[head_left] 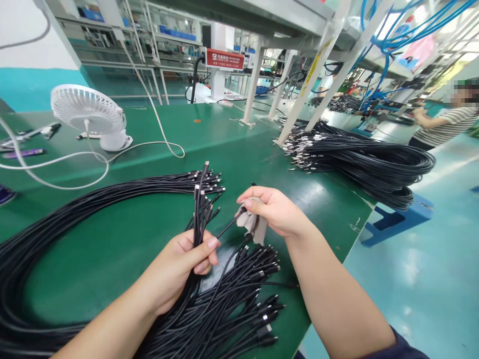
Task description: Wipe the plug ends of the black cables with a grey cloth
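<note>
My left hand (pixel 190 257) is closed round several black USB cables (pixel 198 214), whose connector ends stick up above the fingers. A single cable (pixel 228 228) runs from the left thumb across to my right hand (pixel 277 209). There, a grey cloth (pixel 256 227) is pinched between the fingers and wrapped about that cable's connector, so its tip is hidden. Below the hands a thick bundle of black cables (pixel 224 299) spreads out with its connectors to the right. Its other part loops along the left side of the green table, more connector ends lying beyond my left hand.
A white fan (pixel 88 112) with a trailing white cord stands on the green table (pixel 149 132) at the left. Another large cable pile (pixel 355 154) overhangs the right edge above a blue stool (pixel 402 219). White posts (pixel 254 85) rise behind. At the far right is a person (pixel 449 122).
</note>
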Available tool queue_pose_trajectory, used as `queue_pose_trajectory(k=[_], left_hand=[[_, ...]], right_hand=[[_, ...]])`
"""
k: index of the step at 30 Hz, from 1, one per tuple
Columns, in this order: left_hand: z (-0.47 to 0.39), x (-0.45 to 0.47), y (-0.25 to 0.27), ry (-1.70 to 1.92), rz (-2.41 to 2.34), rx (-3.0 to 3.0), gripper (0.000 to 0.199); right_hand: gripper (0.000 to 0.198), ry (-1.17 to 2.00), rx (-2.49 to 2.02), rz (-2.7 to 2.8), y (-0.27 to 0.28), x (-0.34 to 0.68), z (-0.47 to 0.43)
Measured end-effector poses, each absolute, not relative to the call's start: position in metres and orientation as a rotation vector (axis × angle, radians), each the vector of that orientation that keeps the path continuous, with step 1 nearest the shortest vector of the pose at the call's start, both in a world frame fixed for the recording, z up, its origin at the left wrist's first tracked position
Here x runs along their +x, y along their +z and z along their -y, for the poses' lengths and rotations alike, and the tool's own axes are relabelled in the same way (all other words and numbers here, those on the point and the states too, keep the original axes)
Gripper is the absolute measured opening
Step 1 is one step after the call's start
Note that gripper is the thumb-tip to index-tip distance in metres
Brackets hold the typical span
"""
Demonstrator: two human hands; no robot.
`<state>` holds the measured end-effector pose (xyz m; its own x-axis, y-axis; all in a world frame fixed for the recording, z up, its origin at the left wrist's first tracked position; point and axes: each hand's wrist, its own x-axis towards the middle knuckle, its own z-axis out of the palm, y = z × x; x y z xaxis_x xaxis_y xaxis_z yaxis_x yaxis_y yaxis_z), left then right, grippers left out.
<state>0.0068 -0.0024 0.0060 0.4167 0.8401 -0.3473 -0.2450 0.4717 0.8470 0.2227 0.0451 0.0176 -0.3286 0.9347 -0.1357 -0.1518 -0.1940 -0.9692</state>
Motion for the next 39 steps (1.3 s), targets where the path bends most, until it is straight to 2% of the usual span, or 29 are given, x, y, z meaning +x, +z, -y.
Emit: queue_pose_trajectory(k=[13,16,21,27,39], left_hand=[[0.003,0.010,0.016,0.835,-0.918,0.791,0.045],[0.003,0.010,0.012,0.834,-0.938,0.799,0.046],[0.003,0.009,0.003,0.854,-0.999,0.860,0.043],[0.002,0.009,0.000,0.813,-1.078,0.984,0.041],[0.001,0.009,0.006,0.807,-1.085,0.964,0.039]], right_hand=[[0.042,1.704,-0.950,1.115,0.023,0.217,-0.045],[0.038,1.529,-1.044,1.228,0.020,0.214,-0.043],[0.028,1.004,-1.273,1.532,0.016,0.211,-0.038],[0.020,0.583,-1.279,1.764,0.017,0.212,-0.036],[0.025,0.570,-1.328,1.795,0.014,0.212,-0.037]])
